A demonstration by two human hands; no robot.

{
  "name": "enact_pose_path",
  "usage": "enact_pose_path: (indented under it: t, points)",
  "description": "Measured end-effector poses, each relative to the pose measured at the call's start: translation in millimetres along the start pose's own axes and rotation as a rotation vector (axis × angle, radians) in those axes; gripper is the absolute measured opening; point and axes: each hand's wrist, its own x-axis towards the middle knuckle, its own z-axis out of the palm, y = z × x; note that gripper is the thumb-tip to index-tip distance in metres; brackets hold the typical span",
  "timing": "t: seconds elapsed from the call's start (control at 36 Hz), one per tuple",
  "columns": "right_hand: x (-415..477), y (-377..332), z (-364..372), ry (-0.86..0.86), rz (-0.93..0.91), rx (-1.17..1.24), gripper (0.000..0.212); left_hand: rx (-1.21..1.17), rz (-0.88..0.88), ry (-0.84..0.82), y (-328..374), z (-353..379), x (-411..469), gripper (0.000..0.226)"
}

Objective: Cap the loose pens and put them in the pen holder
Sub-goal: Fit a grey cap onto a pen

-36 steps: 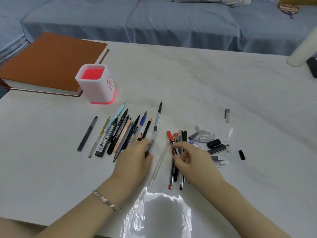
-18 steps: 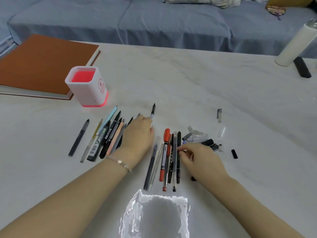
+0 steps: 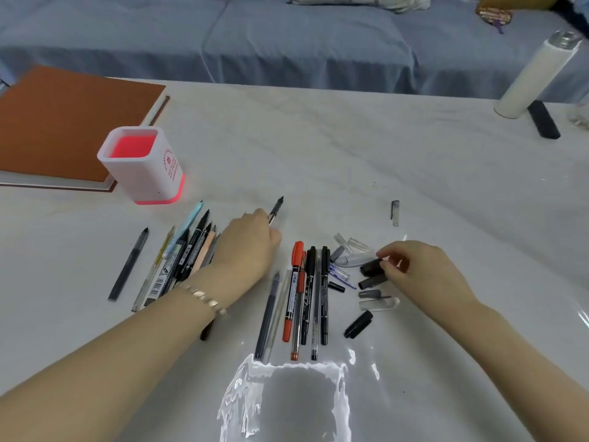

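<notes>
A white pen holder (image 3: 145, 173) with a pink inside stands empty at the left, beside a book. Several uncapped pens (image 3: 188, 250) lie fanned out below it. A second row of pens (image 3: 306, 291), one of them red, lies in the middle. Loose caps (image 3: 353, 260), clear, grey and black, are scattered to the right of that row. My left hand (image 3: 248, 247) rests over the left group and grips a black-tipped pen (image 3: 277, 205) that points away from me. My right hand (image 3: 417, 269) pinches a black cap (image 3: 371, 267) among the caps.
An orange-brown book (image 3: 63, 122) lies at the far left. A white cylinder bottle (image 3: 535, 78) and a black bar (image 3: 543, 119) sit at the far right. A single small cap (image 3: 395, 212) lies apart. A blue sofa runs behind the table (image 3: 318, 148).
My right hand has moved right from the middle row of pens to the caps and taken a black cap. My left hand stays on the black-tipped pen.
</notes>
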Motion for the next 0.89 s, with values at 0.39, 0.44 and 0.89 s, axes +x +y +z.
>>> enact_pose_path:
  t: [0.39, 0.44, 0.89]
  points:
    - [-4, 19, 13, -0.158, -0.251, -0.237, 0.03, -0.359, 0.064, -0.079, -8, -14, -68, 0.012]
    - [-2, 16, 14, -0.166, -0.232, -0.22, 0.029, -0.43, 0.079, -0.051, -7, -14, -73, 0.012]
    - [2, 23, 21, -0.118, -0.29, -0.27, 0.018, -0.627, 0.019, -0.016, -4, -7, -95, 0.006]
